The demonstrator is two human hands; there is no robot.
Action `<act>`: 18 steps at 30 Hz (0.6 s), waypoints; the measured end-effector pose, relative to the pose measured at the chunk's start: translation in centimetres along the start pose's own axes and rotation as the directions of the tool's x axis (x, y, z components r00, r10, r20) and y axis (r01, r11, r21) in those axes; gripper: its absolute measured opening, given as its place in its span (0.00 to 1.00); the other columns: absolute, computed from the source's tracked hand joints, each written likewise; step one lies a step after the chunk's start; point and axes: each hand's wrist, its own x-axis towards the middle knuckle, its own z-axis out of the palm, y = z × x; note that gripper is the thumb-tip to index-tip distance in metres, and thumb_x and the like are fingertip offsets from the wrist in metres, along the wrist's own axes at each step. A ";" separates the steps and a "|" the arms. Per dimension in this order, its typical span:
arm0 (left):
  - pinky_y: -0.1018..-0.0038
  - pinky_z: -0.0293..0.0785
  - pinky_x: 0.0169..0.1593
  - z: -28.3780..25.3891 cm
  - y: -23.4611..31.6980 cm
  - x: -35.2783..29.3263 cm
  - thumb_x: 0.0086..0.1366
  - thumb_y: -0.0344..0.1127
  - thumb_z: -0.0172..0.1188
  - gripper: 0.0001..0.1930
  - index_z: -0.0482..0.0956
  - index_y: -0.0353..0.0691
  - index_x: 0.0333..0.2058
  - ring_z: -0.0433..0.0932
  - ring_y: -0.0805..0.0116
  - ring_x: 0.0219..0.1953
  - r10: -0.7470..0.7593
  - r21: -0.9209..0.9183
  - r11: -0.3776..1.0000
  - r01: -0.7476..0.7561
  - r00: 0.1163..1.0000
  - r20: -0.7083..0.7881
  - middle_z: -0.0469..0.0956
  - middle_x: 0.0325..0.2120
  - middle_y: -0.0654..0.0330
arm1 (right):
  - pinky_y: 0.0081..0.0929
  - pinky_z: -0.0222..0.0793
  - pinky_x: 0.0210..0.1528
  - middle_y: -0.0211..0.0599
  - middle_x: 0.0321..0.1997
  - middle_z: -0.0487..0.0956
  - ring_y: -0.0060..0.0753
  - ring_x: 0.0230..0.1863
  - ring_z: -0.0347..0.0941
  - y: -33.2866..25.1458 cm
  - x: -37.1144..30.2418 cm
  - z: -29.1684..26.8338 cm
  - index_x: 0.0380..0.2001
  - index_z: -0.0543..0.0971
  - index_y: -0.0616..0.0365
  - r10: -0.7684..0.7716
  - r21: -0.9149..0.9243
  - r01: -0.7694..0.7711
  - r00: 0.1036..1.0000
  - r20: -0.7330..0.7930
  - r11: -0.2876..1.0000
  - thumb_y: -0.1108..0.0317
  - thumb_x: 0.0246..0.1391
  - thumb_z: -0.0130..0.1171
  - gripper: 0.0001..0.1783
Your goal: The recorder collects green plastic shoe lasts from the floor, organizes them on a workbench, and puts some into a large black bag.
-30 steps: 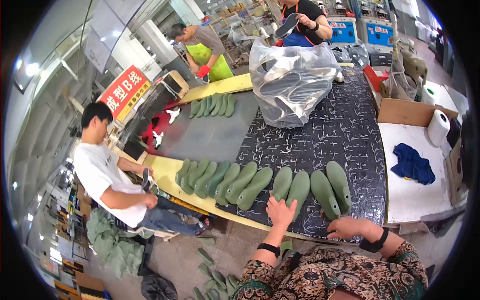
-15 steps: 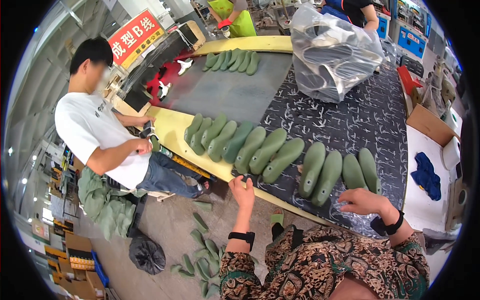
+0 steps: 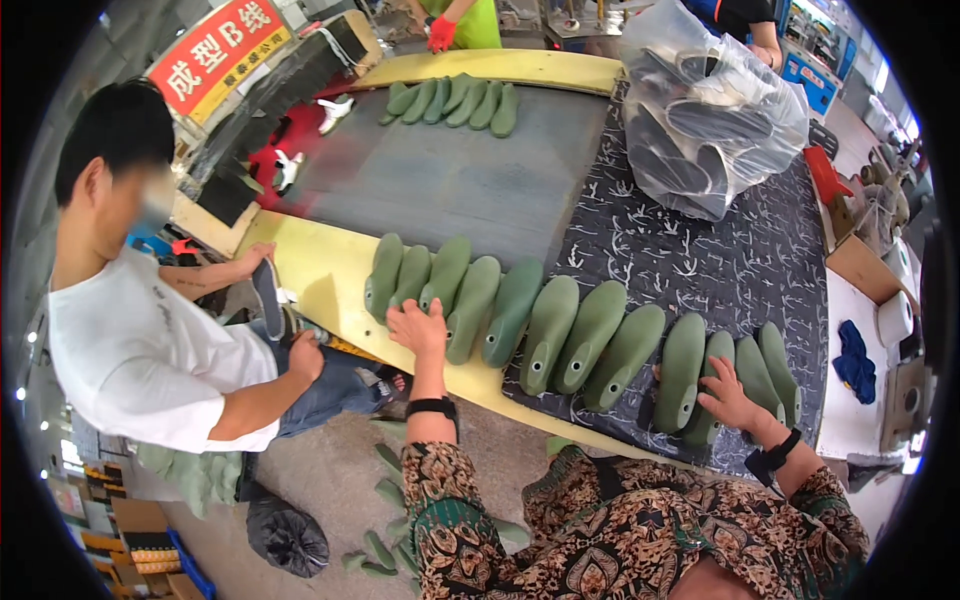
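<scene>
A row of green shoe lasts (image 3: 550, 335) runs along the near edge of the table, heel ends toward me. My left hand (image 3: 418, 328) is at the heel ends of the lasts left of the middle, fingers apart; whether it touches one I cannot tell. Over the right end of the row, my right hand (image 3: 730, 398) lies with its fingers spread on or just above a last (image 3: 712, 375), hiding part of it. Beside that hand, two more lasts (image 3: 768, 370) lean at the far right. Neither hand grips anything.
Across the belt lies another row of lasts (image 3: 455, 102). A clear plastic bag (image 3: 712, 120) of dark, sole-shaped pieces stands at the far right. On the left, a person in a white shirt (image 3: 150, 350) handles a shoe. More lasts (image 3: 380, 550) litter the floor near a black bag (image 3: 287, 535).
My left hand has moved left and forward from the table edge to the lasts. My right hand has come forward over the right-hand lasts, fingers more spread. The view has shifted.
</scene>
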 end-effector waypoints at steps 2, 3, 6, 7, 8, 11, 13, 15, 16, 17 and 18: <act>0.57 0.59 0.50 -1.6 1.8 0.7 0.47 0.51 0.65 0.24 0.75 0.41 0.38 0.60 0.53 0.50 -0.115 0.281 0.956 0.079 0.987 0.114 0.61 0.47 0.52 | 0.61 0.40 0.59 0.54 0.65 0.44 0.61 0.66 0.31 1.0 0.3 0.3 0.47 0.71 0.56 -0.060 0.050 0.059 0.998 0.008 0.997 0.51 0.54 0.49 0.23; 0.58 0.59 0.50 -1.3 1.7 0.9 0.44 0.53 0.66 0.27 0.76 0.41 0.39 0.57 0.53 0.51 -0.138 0.359 0.930 0.082 0.981 0.135 0.58 0.50 0.53 | 0.60 0.40 0.59 0.51 0.65 0.46 0.61 0.66 0.33 0.1 0.2 0.1 0.45 0.72 0.51 -0.002 0.063 0.001 1.000 0.015 0.998 0.56 0.53 0.49 0.18; 0.60 0.57 0.49 -1.1 1.0 0.7 0.44 0.52 0.67 0.23 0.80 0.42 0.34 0.54 0.51 0.54 -0.121 0.317 0.945 0.084 0.988 0.100 0.56 0.52 0.54 | 0.59 0.40 0.60 0.50 0.65 0.46 0.61 0.66 0.32 0.8 0.3 1.0 0.44 0.73 0.50 -0.060 0.070 0.062 0.998 -0.020 0.996 0.60 0.51 0.51 0.16; 0.60 0.57 0.49 -1.0 1.1 0.4 0.44 0.52 0.67 0.23 0.80 0.42 0.34 0.54 0.51 0.54 -0.126 0.313 0.945 0.090 0.987 0.097 0.56 0.52 0.54 | 0.59 0.40 0.60 0.50 0.65 0.46 0.61 0.66 0.32 1.1 0.3 0.7 0.44 0.73 0.50 -0.064 0.064 0.066 0.998 -0.021 0.996 0.60 0.51 0.51 0.16; 0.59 0.57 0.49 -0.8 1.0 0.2 0.44 0.52 0.67 0.23 0.80 0.41 0.34 0.53 0.49 0.55 -0.113 0.307 0.948 0.083 0.990 0.082 0.55 0.53 0.53 | 0.59 0.40 0.60 0.49 0.65 0.46 0.61 0.66 0.31 1.0 0.1 0.9 0.43 0.73 0.49 -0.042 0.063 0.044 0.999 -0.024 0.997 0.61 0.50 0.51 0.16; 0.55 0.57 0.50 -0.4 0.2 -0.1 0.44 0.51 0.66 0.23 0.80 0.39 0.34 0.52 0.45 0.56 -0.126 0.291 0.951 0.104 0.990 0.059 0.53 0.54 0.50 | 0.59 0.39 0.60 0.49 0.65 0.46 0.61 0.66 0.31 0.4 -0.2 1.1 0.43 0.73 0.49 -0.017 0.070 0.018 1.000 -0.019 0.997 0.62 0.50 0.51 0.16; 0.50 0.57 0.51 0.3 -1.0 -0.2 0.44 0.50 0.67 0.24 0.79 0.36 0.34 0.51 0.42 0.57 -0.158 0.244 0.959 0.144 0.987 0.040 0.50 0.56 0.45 | 0.59 0.39 0.60 0.49 0.65 0.46 0.60 0.66 0.31 0.6 0.1 0.6 0.43 0.73 0.48 -0.013 0.072 0.014 1.000 -0.011 0.997 0.62 0.49 0.52 0.16; 0.52 0.61 0.50 0.9 -3.5 0.5 0.43 0.49 0.67 0.24 0.79 0.34 0.33 0.58 0.42 0.53 -0.024 0.192 0.981 0.024 1.000 -0.003 0.56 0.52 0.40 | 0.58 0.39 0.60 0.48 0.65 0.45 0.59 0.67 0.31 0.6 -0.2 0.5 0.43 0.73 0.48 -0.033 0.087 0.033 0.999 -0.003 0.996 0.62 0.49 0.52 0.16; 0.52 0.62 0.49 1.1 -4.4 1.2 0.42 0.48 0.68 0.24 0.79 0.34 0.32 0.61 0.42 0.51 0.015 0.171 0.985 -0.019 0.999 0.028 0.58 0.51 0.38 | 0.58 0.39 0.60 0.48 0.65 0.45 0.59 0.67 0.31 0.5 -0.3 0.3 0.43 0.73 0.48 -0.016 0.092 0.016 1.000 -0.003 0.996 0.62 0.49 0.52 0.16; 0.51 0.63 0.47 0.9 -5.1 1.8 0.41 0.48 0.68 0.24 0.79 0.32 0.31 0.63 0.41 0.48 0.063 0.161 0.985 -0.064 0.998 0.015 0.61 0.49 0.38 | 0.58 0.39 0.60 0.48 0.65 0.45 0.59 0.67 0.31 0.1 -0.4 0.1 0.43 0.73 0.48 -0.019 0.103 0.018 1.000 0.002 0.995 0.62 0.49 0.52 0.16; 0.51 0.63 0.47 0.7 -5.6 2.4 0.41 0.48 0.68 0.24 0.79 0.32 0.31 0.63 0.41 0.48 0.069 0.164 0.984 -0.072 0.997 0.023 0.61 0.49 0.38 | 0.58 0.39 0.61 0.48 0.65 0.46 0.59 0.67 0.30 -0.2 -0.2 -0.2 0.43 0.73 0.48 -0.028 0.111 0.027 1.000 0.005 0.993 0.62 0.48 0.52 0.16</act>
